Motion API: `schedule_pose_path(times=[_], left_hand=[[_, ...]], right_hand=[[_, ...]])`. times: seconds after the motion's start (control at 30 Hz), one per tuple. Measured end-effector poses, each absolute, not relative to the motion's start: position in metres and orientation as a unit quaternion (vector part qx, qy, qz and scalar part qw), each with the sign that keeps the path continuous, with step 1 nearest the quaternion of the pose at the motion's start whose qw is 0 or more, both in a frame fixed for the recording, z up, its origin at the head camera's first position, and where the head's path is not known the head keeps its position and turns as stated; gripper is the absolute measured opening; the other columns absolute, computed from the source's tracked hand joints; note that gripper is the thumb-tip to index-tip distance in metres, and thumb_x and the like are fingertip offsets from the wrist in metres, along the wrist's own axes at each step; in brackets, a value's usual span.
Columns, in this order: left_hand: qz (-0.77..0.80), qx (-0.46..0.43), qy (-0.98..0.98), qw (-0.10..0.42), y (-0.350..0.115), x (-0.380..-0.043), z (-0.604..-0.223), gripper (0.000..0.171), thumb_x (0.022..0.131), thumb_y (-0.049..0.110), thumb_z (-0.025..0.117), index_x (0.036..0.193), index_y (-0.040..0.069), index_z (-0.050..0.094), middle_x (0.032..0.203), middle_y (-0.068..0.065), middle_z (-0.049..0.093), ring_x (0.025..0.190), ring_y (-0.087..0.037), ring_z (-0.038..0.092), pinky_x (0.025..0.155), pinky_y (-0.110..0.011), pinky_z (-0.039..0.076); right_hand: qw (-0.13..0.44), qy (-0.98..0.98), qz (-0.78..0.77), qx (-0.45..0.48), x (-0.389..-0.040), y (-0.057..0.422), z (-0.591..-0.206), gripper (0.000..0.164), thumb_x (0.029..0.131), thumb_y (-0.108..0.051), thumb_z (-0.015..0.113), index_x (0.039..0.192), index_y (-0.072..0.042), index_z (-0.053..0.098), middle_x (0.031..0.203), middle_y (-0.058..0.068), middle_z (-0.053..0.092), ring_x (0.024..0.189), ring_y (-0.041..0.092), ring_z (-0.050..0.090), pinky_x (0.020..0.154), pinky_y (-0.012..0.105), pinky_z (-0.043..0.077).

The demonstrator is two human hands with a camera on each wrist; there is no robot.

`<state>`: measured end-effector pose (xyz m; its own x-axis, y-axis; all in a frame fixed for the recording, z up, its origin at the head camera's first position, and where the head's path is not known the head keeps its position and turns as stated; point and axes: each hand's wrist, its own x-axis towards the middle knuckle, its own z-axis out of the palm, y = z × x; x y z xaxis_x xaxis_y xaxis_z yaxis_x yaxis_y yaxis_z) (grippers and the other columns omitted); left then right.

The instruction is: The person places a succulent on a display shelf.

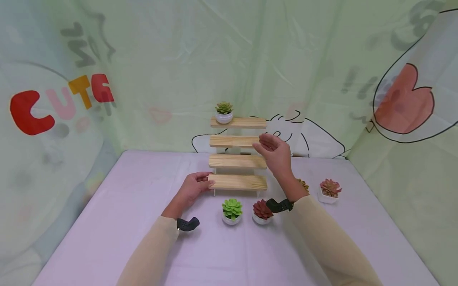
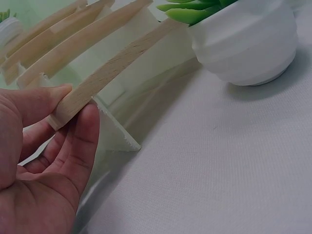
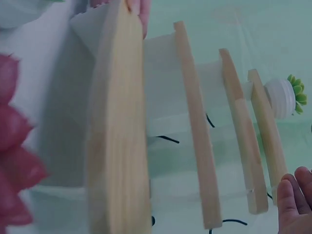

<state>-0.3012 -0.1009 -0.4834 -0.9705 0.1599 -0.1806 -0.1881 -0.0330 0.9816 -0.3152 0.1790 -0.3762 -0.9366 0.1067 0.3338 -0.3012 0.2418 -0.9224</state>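
— Nearest?
— On a pale lilac cloth [image 1: 200,254], a dark red succulent [image 1: 262,210] and a bright green succulent [image 1: 232,208], both potted in white. Farther right, a pink succulent [image 1: 329,188].
— And the hands?
— With the left hand [image 1: 193,186], pinches the left end of the lowest plank [image 1: 237,182] of a four-tier wooden stand [image 1: 236,161], towards the back of the table. Right hand [image 1: 278,155] beside the stand's upper right, thumb and fingers parted; cannot tell whether touching.
— Farther?
— On the top plank [image 1: 248,122], a yellow-green succulent [image 1: 224,112]. Behind, pale green fabric walls [image 1: 161,59]; at right, a coral heart [image 1: 408,103].
— Writing?
— On the left, coloured letters [image 1: 21,113]: C, U, T, then a red E-like shape.
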Motion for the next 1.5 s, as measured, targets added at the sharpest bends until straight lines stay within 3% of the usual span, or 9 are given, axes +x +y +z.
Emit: schedule_pose_path(times=[0.3, 0.57, 0.7, 0.87, 1.0, 1.1, 1.33, 1.4, 1.5], left_hand=[[0.721, -0.014, 0.683, 0.119, -0.101, -0.298, -0.480, 0.044, 0.093, 0.002, 0.072, 0.136, -0.002, 0.062, 0.114, -0.015, 0.067, 0.091, -0.017, 0.069, 0.084, -0.033, 0.065], [0.726, -0.015, 0.675, 0.127, -0.100, -0.298, -0.480, 0.045, 0.093, 0.000, 0.072, 0.136, -0.002, 0.062, 0.113, -0.013, 0.066, 0.091, -0.015, 0.068, 0.082, -0.030, 0.064], [0.728, -0.014, 0.674, 0.126, -0.101, -0.299, -0.481, 0.045, 0.093, 0.000, 0.072, 0.136, -0.002, 0.061, 0.112, -0.013, 0.066, 0.090, -0.015, 0.068, 0.080, -0.029, 0.064], [0.729, -0.014, 0.673, 0.124, -0.101, -0.299, -0.482, 0.045, 0.093, 0.000, 0.072, 0.136, -0.003, 0.061, 0.112, -0.013, 0.066, 0.090, -0.016, 0.068, 0.080, -0.029, 0.065], [0.731, -0.012, 0.670, 0.127, -0.101, -0.300, -0.483, 0.045, 0.093, -0.001, 0.071, 0.137, -0.003, 0.061, 0.111, -0.012, 0.066, 0.090, -0.015, 0.068, 0.080, -0.029, 0.065], [0.731, -0.013, 0.670, 0.129, -0.101, -0.301, -0.484, 0.045, 0.093, -0.001, 0.071, 0.137, -0.002, 0.061, 0.111, -0.012, 0.066, 0.091, -0.015, 0.068, 0.080, -0.029, 0.064], [0.730, -0.016, 0.670, 0.131, -0.101, -0.301, -0.483, 0.046, 0.093, 0.002, 0.072, 0.138, -0.002, 0.060, 0.112, -0.012, 0.066, 0.091, -0.015, 0.068, 0.083, -0.031, 0.064], [0.731, -0.016, 0.670, 0.131, -0.101, -0.301, -0.483, 0.046, 0.093, 0.002, 0.072, 0.137, -0.002, 0.060, 0.112, -0.012, 0.066, 0.091, -0.015, 0.068, 0.082, -0.030, 0.064], [0.732, -0.015, 0.669, 0.131, -0.101, -0.302, -0.486, 0.045, 0.093, 0.002, 0.072, 0.137, -0.002, 0.061, 0.111, -0.012, 0.066, 0.091, -0.015, 0.068, 0.081, -0.030, 0.064]], right_hand=[[0.171, -0.812, 0.557, 0.026, -0.289, 0.201, -0.404, 0.051, 0.090, -0.027, 0.081, 0.134, -0.006, 0.065, 0.135, 0.014, 0.067, 0.127, 0.027, 0.064, 0.108, 0.033, 0.053], [0.183, -0.826, 0.533, 0.000, -0.268, 0.229, -0.425, 0.051, 0.092, -0.033, 0.078, 0.135, -0.010, 0.065, 0.135, 0.011, 0.067, 0.128, 0.027, 0.064, 0.108, 0.032, 0.052], [0.189, -0.831, 0.523, -0.018, -0.257, 0.242, -0.430, 0.052, 0.092, -0.036, 0.078, 0.136, -0.012, 0.065, 0.135, 0.010, 0.068, 0.127, 0.028, 0.064, 0.103, 0.022, 0.053], [0.190, -0.824, 0.531, -0.049, -0.244, 0.261, -0.439, 0.052, 0.090, -0.038, 0.079, 0.135, -0.014, 0.066, 0.135, 0.008, 0.068, 0.118, 0.009, 0.067, 0.096, 0.010, 0.052], [0.213, -0.808, 0.545, -0.065, -0.232, 0.278, -0.444, 0.050, 0.089, -0.028, 0.082, 0.133, -0.011, 0.068, 0.134, 0.012, 0.069, 0.107, -0.006, 0.065, 0.095, 0.008, 0.051], [0.236, -0.805, 0.537, -0.083, -0.224, 0.291, -0.447, 0.048, 0.088, -0.022, 0.083, 0.132, -0.009, 0.068, 0.132, 0.012, 0.070, 0.104, -0.010, 0.064, 0.096, 0.007, 0.051], [0.281, -0.800, 0.508, -0.152, -0.210, 0.315, -0.452, 0.045, 0.087, -0.027, 0.084, 0.129, -0.015, 0.071, 0.118, -0.002, 0.074, 0.100, 0.000, 0.066, 0.079, 0.002, 0.051], [0.289, -0.799, 0.499, -0.172, -0.208, 0.320, -0.454, 0.047, 0.087, -0.028, 0.083, 0.131, -0.016, 0.070, 0.122, -0.002, 0.070, 0.108, 0.004, 0.064, 0.085, 0.005, 0.052], [0.296, -0.800, 0.481, -0.204, -0.205, 0.327, -0.458, 0.052, 0.089, -0.031, 0.081, 0.136, -0.015, 0.066, 0.137, 0.003, 0.060, 0.126, 0.012, 0.055, 0.105, 0.017, 0.050]])
